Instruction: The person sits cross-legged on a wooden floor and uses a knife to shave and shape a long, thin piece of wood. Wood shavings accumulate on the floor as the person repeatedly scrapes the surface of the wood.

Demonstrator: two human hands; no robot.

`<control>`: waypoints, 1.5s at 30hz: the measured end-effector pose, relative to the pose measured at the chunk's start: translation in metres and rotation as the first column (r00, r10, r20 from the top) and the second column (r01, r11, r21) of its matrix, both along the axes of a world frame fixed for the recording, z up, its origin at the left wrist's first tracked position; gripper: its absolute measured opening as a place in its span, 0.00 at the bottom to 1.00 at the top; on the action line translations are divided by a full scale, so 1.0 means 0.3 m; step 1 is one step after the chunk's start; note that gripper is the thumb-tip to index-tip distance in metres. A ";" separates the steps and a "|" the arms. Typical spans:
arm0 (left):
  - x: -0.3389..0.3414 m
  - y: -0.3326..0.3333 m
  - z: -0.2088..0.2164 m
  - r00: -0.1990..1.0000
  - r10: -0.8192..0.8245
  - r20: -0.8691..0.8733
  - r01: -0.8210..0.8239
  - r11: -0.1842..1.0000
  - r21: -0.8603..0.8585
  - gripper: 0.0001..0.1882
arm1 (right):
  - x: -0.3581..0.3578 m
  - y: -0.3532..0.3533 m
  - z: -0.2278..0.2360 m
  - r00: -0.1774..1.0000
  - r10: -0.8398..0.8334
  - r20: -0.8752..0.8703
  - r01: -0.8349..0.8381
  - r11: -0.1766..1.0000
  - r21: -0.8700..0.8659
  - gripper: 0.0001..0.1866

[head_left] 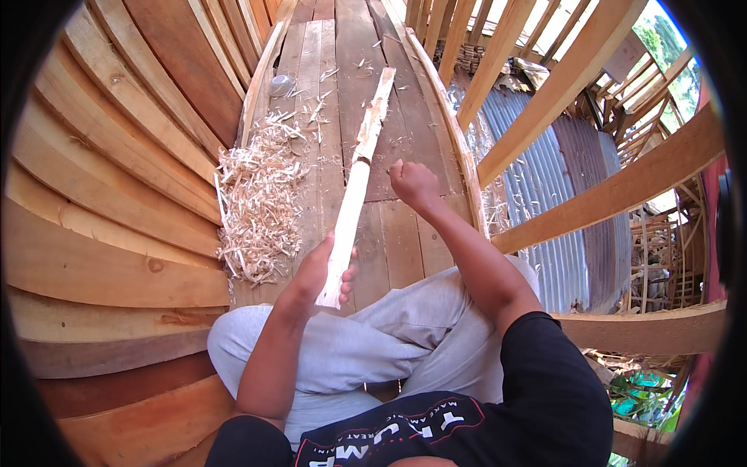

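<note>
A long pale strip of wood [354, 198] slants away from me above the plank floor. Its near half looks smooth and whitish, while the far half is rougher and yellowish brown. My left hand [314, 272] is wrapped round its near end, the fingertips showing on the right side. To the right of the strip's middle, my right hand [415, 185] is closed in a fist. A small dark tip shows at that fist's left side, but what the hand holds is hidden. A dark line crosses the strip near this fist; I cannot tell whether it is a cut or a blade.
Curled wood shavings [263, 202] are heaped at the left, with loose ones scattered farther off. A small clear plastic cup [282, 86] lies beyond the heap. Wooden boards [117, 268] wall the left side. Slanting wooden bars [537, 97] line the right, with corrugated metal sheets [545, 183] beyond them.
</note>
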State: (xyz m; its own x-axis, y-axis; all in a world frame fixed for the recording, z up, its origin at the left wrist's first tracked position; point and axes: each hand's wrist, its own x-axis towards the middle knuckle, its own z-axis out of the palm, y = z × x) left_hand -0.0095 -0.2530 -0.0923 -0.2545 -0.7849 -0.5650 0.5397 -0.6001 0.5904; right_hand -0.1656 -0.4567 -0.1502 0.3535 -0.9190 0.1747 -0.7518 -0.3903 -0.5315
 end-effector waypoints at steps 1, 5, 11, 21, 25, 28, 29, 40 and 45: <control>0.015 0.004 -0.018 1.000 -0.014 0.005 0.014 1.000 -0.011 0.27 | 0.011 0.009 0.015 1.000 -0.008 0.004 0.008 0.999 0.042 0.28; 0.016 0.020 0.008 0.999 0.046 0.019 -0.047 0.997 0.057 0.25 | 0.055 0.136 0.034 0.956 0.292 -0.024 -0.293 0.953 -0.073 0.28; 0.046 -0.022 0.006 0.998 0.068 -0.010 -0.067 0.997 0.036 0.25 | 0.064 0.146 0.030 0.972 0.232 -0.027 -0.233 0.964 -0.130 0.27; 0.045 -0.024 0.010 0.952 0.099 -0.290 -0.095 0.995 0.028 0.23 | 0.063 0.129 0.029 0.975 0.219 -0.024 -0.220 0.958 -0.183 0.27; 0.042 -0.039 -0.004 0.918 0.130 -0.374 -0.123 0.992 0.042 0.22 | 0.052 0.100 0.017 0.996 0.089 -0.005 -0.089 0.987 -0.132 0.28; 0.078 -0.030 -0.013 0.892 0.098 -0.440 -0.099 0.995 0.022 0.21 | 0.068 0.167 0.094 0.983 0.167 -0.071 -0.172 0.983 -0.070 0.29; 0.080 -0.027 -0.008 0.908 0.110 -0.405 -0.116 0.993 0.010 0.21 | 0.078 0.182 0.109 0.979 0.195 -0.055 -0.199 0.978 -0.063 0.30; 0.038 -0.036 -0.013 0.979 0.106 -0.172 -0.110 0.994 -0.015 0.27 | -0.120 -0.026 -0.294 0.965 -0.095 -0.244 0.192 0.891 0.411 0.19; 0.022 -0.067 -0.007 0.980 0.091 -0.176 -0.096 0.995 -0.016 0.28 | -0.212 -0.057 -0.270 0.932 0.050 -0.358 0.094 0.923 0.373 0.20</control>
